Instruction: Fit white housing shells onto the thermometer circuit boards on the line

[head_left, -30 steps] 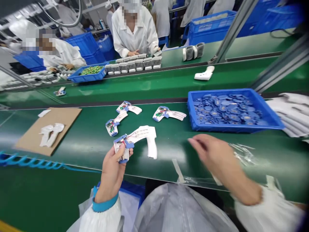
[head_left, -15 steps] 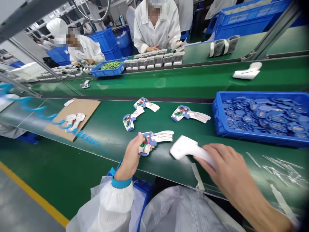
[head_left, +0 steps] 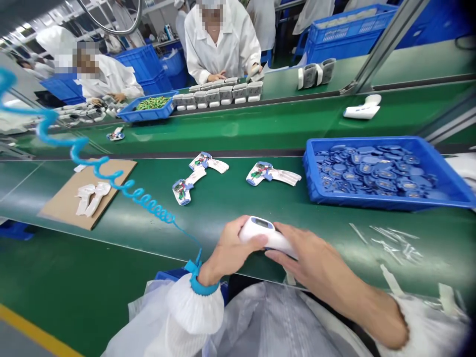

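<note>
Both my hands close round one white thermometer housing (head_left: 262,231) with a small blue-edged window on its head, held just above the near edge of the green bench (head_left: 230,208). My left hand (head_left: 226,251) grips its head from the left, thumb on top. My right hand (head_left: 310,260) covers its handle from the right. A blue coiled cord (head_left: 111,178) runs from my left wrist strap (head_left: 203,282) up to the far left. Three open half-housings with circuit boards (head_left: 186,186), (head_left: 208,162), (head_left: 271,173) lie on the bench beyond my hands.
A blue tray (head_left: 383,198) of several blue round parts stands at the right. A cardboard sheet (head_left: 89,191) with white shells lies at the left. Clear film scraps (head_left: 394,243) lie at the near right. Across the conveyor, people in white coats work beside a tray of green parts (head_left: 148,106).
My right hand brought a white cover shell over to the open half-housing in my left hand. The two now sit together as one closed body held by both hands.
</note>
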Demonstrator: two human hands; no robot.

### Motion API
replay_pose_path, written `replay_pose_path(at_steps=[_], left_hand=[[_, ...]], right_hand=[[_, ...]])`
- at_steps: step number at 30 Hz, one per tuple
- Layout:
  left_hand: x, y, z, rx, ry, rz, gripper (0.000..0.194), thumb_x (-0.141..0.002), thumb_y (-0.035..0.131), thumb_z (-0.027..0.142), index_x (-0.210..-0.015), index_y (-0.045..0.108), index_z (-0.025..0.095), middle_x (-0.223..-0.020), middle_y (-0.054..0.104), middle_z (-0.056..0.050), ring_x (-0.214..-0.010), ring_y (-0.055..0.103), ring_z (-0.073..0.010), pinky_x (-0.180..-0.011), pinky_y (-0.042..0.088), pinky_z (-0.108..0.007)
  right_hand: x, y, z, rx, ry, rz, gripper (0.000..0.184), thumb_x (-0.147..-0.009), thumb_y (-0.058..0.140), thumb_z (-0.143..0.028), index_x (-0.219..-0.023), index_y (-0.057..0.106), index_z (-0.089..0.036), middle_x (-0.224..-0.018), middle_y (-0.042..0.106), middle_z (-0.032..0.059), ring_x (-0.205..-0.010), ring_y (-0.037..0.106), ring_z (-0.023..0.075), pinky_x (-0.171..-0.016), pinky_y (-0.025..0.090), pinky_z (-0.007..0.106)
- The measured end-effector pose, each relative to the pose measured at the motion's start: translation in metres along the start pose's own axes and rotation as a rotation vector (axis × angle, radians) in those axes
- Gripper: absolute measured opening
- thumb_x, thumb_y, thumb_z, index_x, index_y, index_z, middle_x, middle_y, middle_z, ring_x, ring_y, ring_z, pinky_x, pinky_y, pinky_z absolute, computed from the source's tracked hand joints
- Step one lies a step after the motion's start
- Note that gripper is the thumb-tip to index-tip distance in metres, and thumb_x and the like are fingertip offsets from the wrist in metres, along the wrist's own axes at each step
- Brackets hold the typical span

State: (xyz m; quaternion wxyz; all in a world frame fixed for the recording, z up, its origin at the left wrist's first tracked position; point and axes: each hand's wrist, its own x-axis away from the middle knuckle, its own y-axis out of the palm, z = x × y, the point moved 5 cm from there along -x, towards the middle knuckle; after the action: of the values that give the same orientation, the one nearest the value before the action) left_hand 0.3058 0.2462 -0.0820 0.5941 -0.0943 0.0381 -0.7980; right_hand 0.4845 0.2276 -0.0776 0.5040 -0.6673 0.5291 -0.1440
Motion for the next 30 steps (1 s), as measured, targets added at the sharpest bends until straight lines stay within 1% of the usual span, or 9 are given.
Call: replay_pose_path(at_steps=[2, 4, 8, 11, 14, 17, 20, 27, 30], left_hand=[[-0.001, 0.007, 0.008, -0.137, 0.088, -0.035, 0.038, -0.086, 0.078, 0.044, -0.113, 0.072, 0.019, -0.103, 0.073, -0.005, -0.089, 0.064, -0.0194, -0.078, 0.048, -0.028], [-0.003, 0.015, 0.012, -0.222, 0.127, -0.03, 0.038, -0.084, 0.079, 0.041, -0.114, 0.07, 0.02, -0.106, 0.073, -0.004, -0.093, 0.064, -0.0201, -0.081, 0.048, -0.03], [-0.014, 0.034, 0.009, -0.251, 0.169, -0.067, 0.038, -0.079, 0.079, 0.029, -0.113, 0.067, 0.019, -0.105, 0.074, -0.005, -0.088, 0.067, -0.0213, -0.072, 0.049, -0.029], [-0.018, 0.054, 0.008, -0.39, 0.313, -0.157, 0.025, -0.085, 0.061, 0.017, -0.109, 0.071, 0.017, -0.093, 0.076, -0.008, -0.081, 0.068, -0.0236, -0.067, 0.048, -0.031], [-0.021, 0.063, 0.011, -0.626, 0.388, -0.085, 0.027, -0.084, 0.054, 0.014, -0.105, 0.072, 0.012, -0.079, 0.073, -0.01, -0.072, 0.069, -0.0272, -0.065, 0.046, -0.035], [-0.026, 0.065, 0.019, -0.718, 0.376, -0.085, 0.028, -0.083, 0.056, 0.014, -0.107, 0.07, 0.013, -0.083, 0.074, -0.011, -0.074, 0.071, -0.0302, -0.068, 0.048, -0.038], [-0.03, 0.064, 0.023, -0.638, 0.315, -0.165, 0.027, -0.083, 0.066, 0.026, -0.109, 0.065, 0.018, -0.092, 0.076, -0.009, -0.076, 0.072, -0.0279, -0.062, 0.049, -0.034], [-0.023, 0.073, 0.015, -0.798, 0.305, -0.036, 0.03, -0.09, 0.063, 0.038, -0.109, 0.059, 0.015, -0.096, 0.075, -0.012, -0.078, 0.071, -0.0292, -0.066, 0.048, -0.037], [-0.017, 0.053, 0.018, -0.717, 0.256, -0.046, 0.029, -0.092, 0.065, 0.047, -0.1, 0.059, 0.02, -0.088, 0.073, -0.005, -0.072, 0.067, -0.0228, -0.06, 0.042, -0.032]], right_hand=[[-0.001, 0.002, 0.01, -0.351, 0.132, -0.11, 0.039, -0.104, 0.049, -0.052, -0.127, 0.065, -0.025, -0.11, 0.075, 0.0058, -0.093, 0.072, 0.0212, -0.076, 0.056, 0.034], [-0.009, -0.002, 0.011, -0.518, 0.208, -0.032, 0.04, -0.103, 0.049, -0.056, -0.12, 0.068, -0.026, -0.111, 0.074, 0.0054, -0.095, 0.071, 0.0192, -0.078, 0.056, 0.031], [-0.028, -0.008, -0.002, -0.338, 0.264, 0.314, 0.043, -0.098, 0.057, -0.054, -0.07, 0.055, -0.022, -0.071, 0.059, -0.0007, -0.065, 0.054, 0.0135, -0.062, 0.043, 0.029], [-0.035, -0.004, -0.015, -0.077, 0.191, 0.376, 0.047, -0.102, 0.053, -0.047, -0.063, 0.046, -0.022, -0.064, 0.052, -0.0012, -0.061, 0.047, 0.0131, -0.061, 0.033, 0.03], [-0.037, -0.007, -0.019, 0.13, 0.086, 0.415, 0.049, -0.106, 0.045, -0.039, -0.06, 0.046, -0.021, -0.062, 0.052, 0.0011, -0.062, 0.047, 0.0143, -0.061, 0.029, 0.032], [-0.034, -0.021, -0.012, 0.083, 0.081, 0.544, 0.052, -0.104, 0.044, -0.037, -0.055, 0.041, -0.022, -0.056, 0.048, 0.0004, -0.058, 0.043, 0.0127, -0.059, 0.029, 0.031], [-0.028, -0.033, 0.005, -0.032, 0.254, 0.684, 0.056, -0.103, 0.047, -0.045, -0.053, 0.042, -0.022, -0.051, 0.045, -0.0014, -0.051, 0.039, 0.0112, -0.056, 0.028, 0.031], [-0.03, -0.025, 0.013, -0.099, 0.386, 0.524, 0.062, -0.102, 0.043, -0.053, -0.05, 0.057, -0.021, -0.053, 0.059, 0.0034, -0.05, 0.051, 0.0146, -0.057, 0.031, 0.032], [-0.037, -0.038, 0.026, -0.203, 0.368, 0.331, 0.06, -0.103, 0.044, -0.055, -0.059, 0.066, -0.021, -0.06, 0.066, 0.0016, -0.055, 0.056, 0.0142, -0.058, 0.035, 0.029]])
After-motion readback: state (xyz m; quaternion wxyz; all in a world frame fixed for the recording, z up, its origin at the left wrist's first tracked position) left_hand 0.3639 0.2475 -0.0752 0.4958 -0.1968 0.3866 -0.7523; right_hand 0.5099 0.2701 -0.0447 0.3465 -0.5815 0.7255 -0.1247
